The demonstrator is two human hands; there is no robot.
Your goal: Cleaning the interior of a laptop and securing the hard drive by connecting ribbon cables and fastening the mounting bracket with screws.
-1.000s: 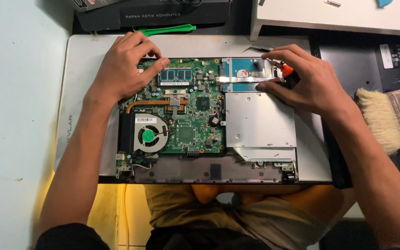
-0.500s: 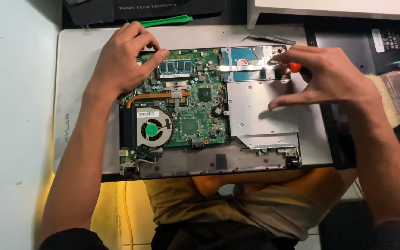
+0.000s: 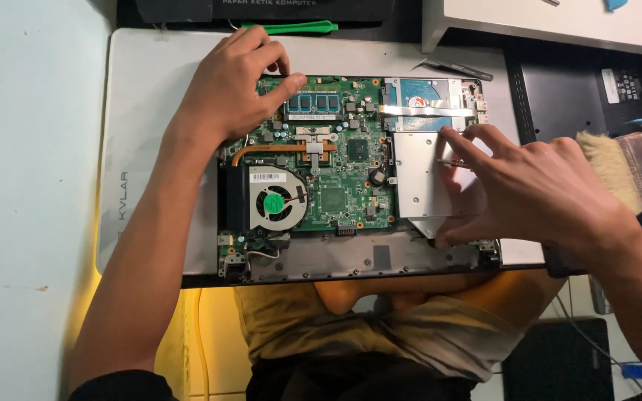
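An opened laptop base lies on a white mat (image 3: 143, 111), showing its green motherboard (image 3: 339, 189), a round cooling fan (image 3: 276, 199) and a memory module (image 3: 317, 102). My left hand (image 3: 235, 85) rests on the board's upper left corner, its index finger touching the edge of the memory module. My right hand (image 3: 536, 189) hovers over the silver optical drive (image 3: 417, 178), fingers curled around a screwdriver. Only the thin metal shaft (image 3: 453, 162) shows, with its tip on the drive's cover. The hard drive (image 3: 429, 100) sits above the optical drive.
A green plastic pry tool (image 3: 291, 27) lies above the mat, and metal tweezers (image 3: 458, 69) near the hard drive. A wide brush (image 3: 618, 167) rests on a black panel (image 3: 559, 96) at the right. My lap is below the table edge.
My right hand has come down from the hard drive onto the optical drive, and the screwdriver's orange handle is now hidden in it. The left hand has kept its place on the board.
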